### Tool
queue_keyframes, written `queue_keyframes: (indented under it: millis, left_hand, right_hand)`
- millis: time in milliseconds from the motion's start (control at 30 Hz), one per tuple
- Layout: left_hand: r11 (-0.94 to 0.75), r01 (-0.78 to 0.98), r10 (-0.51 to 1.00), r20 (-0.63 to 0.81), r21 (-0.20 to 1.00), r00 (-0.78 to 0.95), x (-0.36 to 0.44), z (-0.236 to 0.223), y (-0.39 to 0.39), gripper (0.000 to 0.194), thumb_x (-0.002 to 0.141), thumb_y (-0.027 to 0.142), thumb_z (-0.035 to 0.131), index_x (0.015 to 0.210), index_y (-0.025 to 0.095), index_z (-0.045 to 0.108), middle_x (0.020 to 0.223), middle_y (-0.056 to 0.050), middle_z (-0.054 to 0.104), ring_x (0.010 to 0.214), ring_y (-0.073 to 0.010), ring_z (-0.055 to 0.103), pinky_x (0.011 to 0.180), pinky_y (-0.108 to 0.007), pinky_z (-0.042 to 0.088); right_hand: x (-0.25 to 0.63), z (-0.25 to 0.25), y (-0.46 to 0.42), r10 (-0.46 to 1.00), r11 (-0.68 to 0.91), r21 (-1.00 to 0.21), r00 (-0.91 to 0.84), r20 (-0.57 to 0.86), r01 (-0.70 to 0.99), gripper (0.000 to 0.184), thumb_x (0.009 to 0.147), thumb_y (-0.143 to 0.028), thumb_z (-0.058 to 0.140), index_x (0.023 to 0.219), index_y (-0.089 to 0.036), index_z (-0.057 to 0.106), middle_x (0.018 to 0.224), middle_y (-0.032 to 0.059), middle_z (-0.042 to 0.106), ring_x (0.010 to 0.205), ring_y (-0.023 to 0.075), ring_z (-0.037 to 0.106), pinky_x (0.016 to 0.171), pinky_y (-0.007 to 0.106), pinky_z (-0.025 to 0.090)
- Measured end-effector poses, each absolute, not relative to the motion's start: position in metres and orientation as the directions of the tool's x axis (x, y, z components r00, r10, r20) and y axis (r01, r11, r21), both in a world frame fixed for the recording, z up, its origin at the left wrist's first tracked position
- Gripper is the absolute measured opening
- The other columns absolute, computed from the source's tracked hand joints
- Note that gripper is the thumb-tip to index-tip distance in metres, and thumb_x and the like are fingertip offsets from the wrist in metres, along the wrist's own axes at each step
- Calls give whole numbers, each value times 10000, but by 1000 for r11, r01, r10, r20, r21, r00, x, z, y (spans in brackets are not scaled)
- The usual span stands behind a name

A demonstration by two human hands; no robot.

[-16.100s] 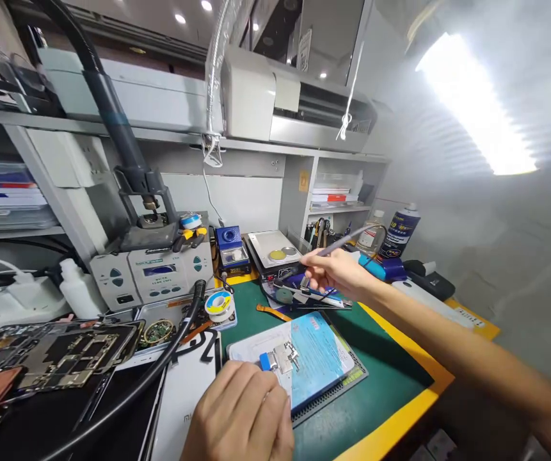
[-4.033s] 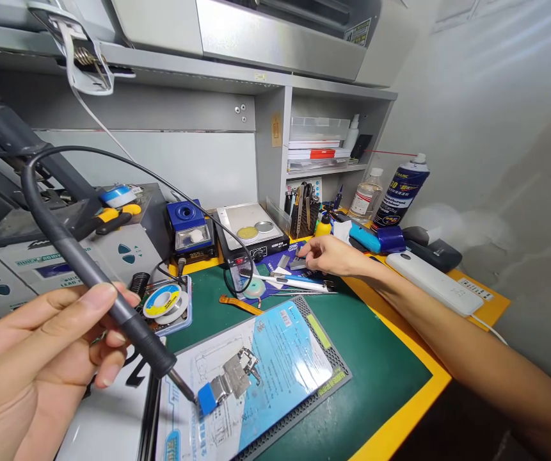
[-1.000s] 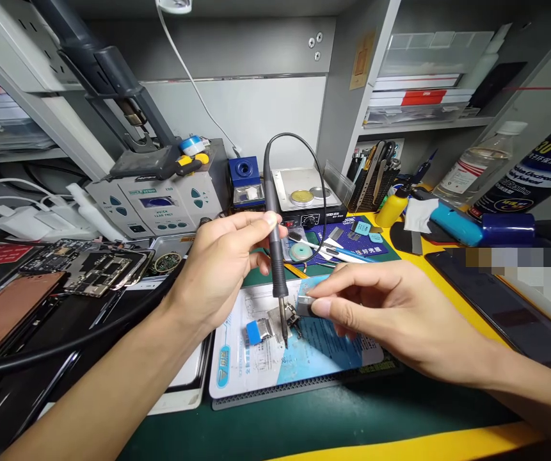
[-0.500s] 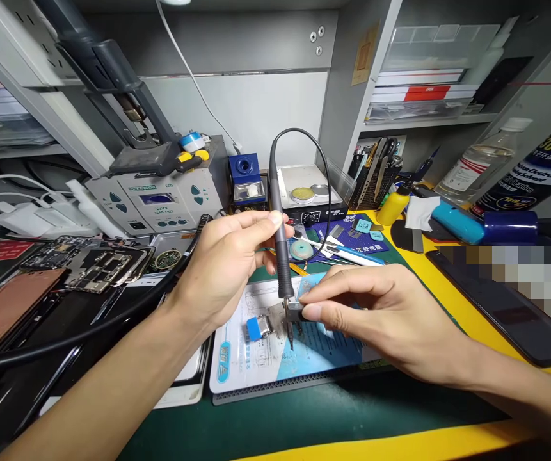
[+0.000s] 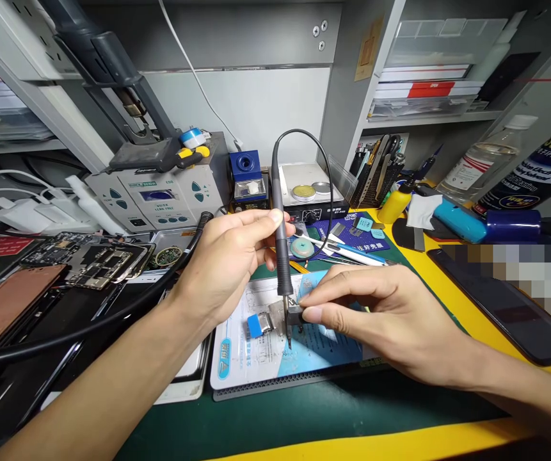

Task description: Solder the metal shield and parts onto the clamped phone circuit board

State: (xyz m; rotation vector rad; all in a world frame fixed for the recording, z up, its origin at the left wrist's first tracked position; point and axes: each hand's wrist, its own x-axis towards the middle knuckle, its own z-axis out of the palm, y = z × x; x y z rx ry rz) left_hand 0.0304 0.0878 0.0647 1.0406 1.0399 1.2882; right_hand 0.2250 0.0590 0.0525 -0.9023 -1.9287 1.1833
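Note:
My left hand (image 5: 222,262) is closed around the grip of a soldering iron (image 5: 283,269), which stands nearly upright with its tip pointing down. Between the thumb and fingers of my right hand (image 5: 381,314) is a small dark grey block (image 5: 295,314), set against the metal shaft of the iron just above the tip. What the block is exactly, I cannot make out. Below both hands lies a white and blue printed mat (image 5: 237,365). On it, left of the iron's tip, sits a small metal piece with a blue tab (image 5: 255,326).
A soldering station (image 5: 160,195) stands at the back left. Opened phone parts (image 5: 100,266) and a thick black hose (image 5: 126,320) crowd the left. Behind my hands are a hot plate (image 5: 304,176) and tweezers. A dark phone (image 5: 486,301) and a yellow bottle (image 5: 395,203) are on the right.
The view has shifted slightly. The small block appears turned a little against the iron's shaft; both hands keep their grips in nearly the same place.

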Motion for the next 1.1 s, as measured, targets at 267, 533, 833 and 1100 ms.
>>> queue_keyframes:
  millis: [267,533,833,1100]
  left_hand:
    - [19,-226,999,-13,974,29,30,64,88,122,863,249,713,851,138,764,844,-51,723,704,-118,638,566,-222,443]
    - [22,-220,1000,-19,975,18,31,64,88,133,863,249,710,847,126,760,833,-57,716,684,-116,620,548,-223,433]
    - [28,-216,1000,-26,976,9,31,65,87,139,863,249,709,842,120,757,815,-55,709,665,-112,611,524,-217,416]
    - [19,-217,1000,-17,976,9,32,65,88,135,868,231,692,844,115,756,829,-51,713,654,-98,609,506,-195,418]
  right_hand:
    - [223,53,60,829,369,-905,-516,216,212,85,893,-237,758,882,-215,840,835,10,826,739,156,711,693,262,547]
    - [225,52,58,808,406,-887,-540,236,219,95,900,-208,747,866,-212,835,808,-3,812,719,130,689,674,231,530]
    - [224,53,58,808,389,-897,-545,222,212,92,895,-200,748,878,-204,838,820,2,821,724,133,706,678,232,542]
    - [224,52,58,813,381,-902,-539,220,205,80,887,-198,763,892,-201,843,840,-9,832,747,113,722,697,193,549]
